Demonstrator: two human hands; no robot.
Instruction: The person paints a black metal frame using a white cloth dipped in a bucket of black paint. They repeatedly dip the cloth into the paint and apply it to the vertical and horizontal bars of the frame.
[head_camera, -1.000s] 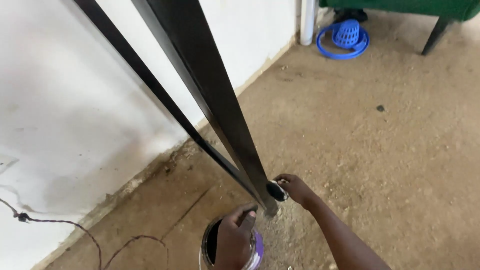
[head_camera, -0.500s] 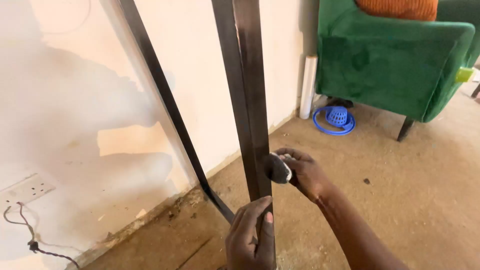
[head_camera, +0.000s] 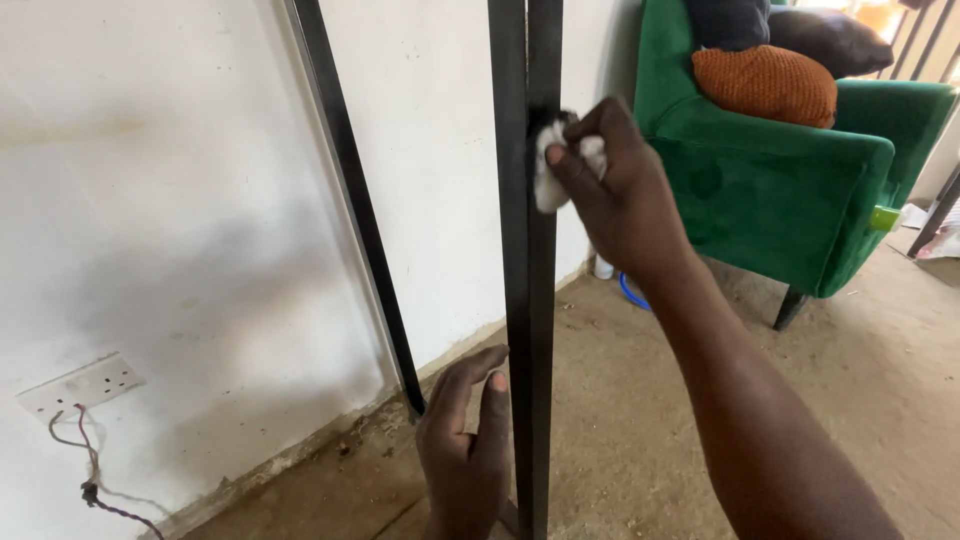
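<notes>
Black metal bar (head_camera: 528, 300), flat-sided and matte, standing upright through the centre of the frame from top edge to bottom edge. A second, thinner black bar (head_camera: 352, 200) leans at a slant to its left, its foot meeting the floor by the wall.

White wad of cloth (head_camera: 550, 170), soft and crumpled, smudged dark at its top; pinched in the right hand (head_camera: 615, 185) and pressed against the upright bar's right face, upper centre of the frame. Fingers curled tight round the wad.

Left hand (head_camera: 468, 450), bottom centre: fingers loosely bent, laid flat along the bar's left edge and touching it, not wrapped round it.

White plastered wall (head_camera: 150, 200), smooth, stained grey in patches, filling the left half. White rectangular socket plate (head_camera: 80, 385) at lower left, with thin twisted wires (head_camera: 90, 470) hanging below.

Green velvet armchair (head_camera: 790, 190), upper right, rounded arm, dark tapered leg; on it a knitted orange cushion (head_camera: 765, 85).

Sandy concrete floor (head_camera: 620, 440), rough and gritty.
</notes>
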